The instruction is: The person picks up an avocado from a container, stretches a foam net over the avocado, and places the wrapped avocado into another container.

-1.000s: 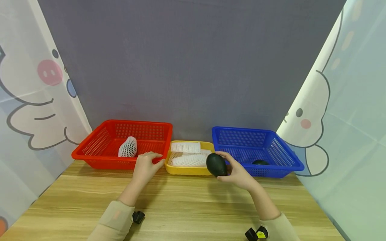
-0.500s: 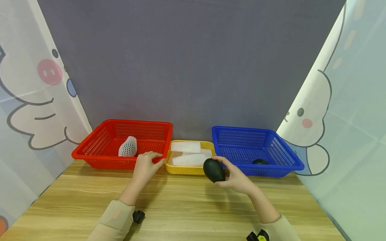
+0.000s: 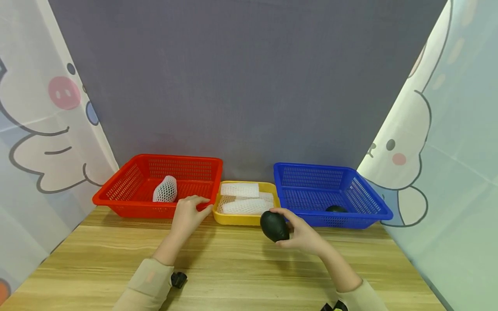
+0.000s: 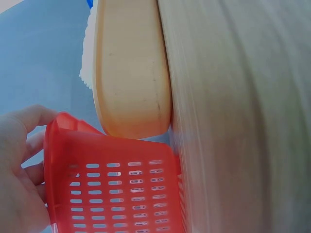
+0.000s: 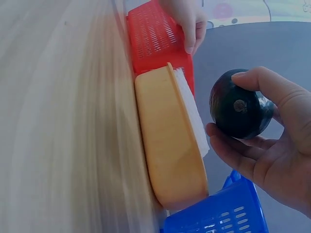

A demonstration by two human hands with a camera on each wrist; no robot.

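In my right hand [image 3: 301,233] I hold a dark avocado [image 3: 274,226], thumb on one side and fingers on the other, above the table in front of the yellow basket [image 3: 237,220]. The right wrist view shows the round stem scar of the avocado [image 5: 238,104]. My left hand [image 3: 188,214] is at the front right corner of the red basket [image 3: 136,210], its fingers relaxed over the rim. White foam net sleeves [image 3: 243,206] lie in the yellow basket. Inside the red basket is a dark fruit in a white foam net [image 3: 166,190].
A blue basket [image 3: 307,214] stands to the right, with another dark avocado [image 3: 336,208] in it. All the baskets line the back of the wooden table [image 3: 233,268], against a grey backdrop [image 3: 249,86]. Printed cloths [image 3: 459,172] hang at both sides.
My right hand has brought the avocado down and slightly left, nearer to me. The left hand and the baskets have stayed where they were.
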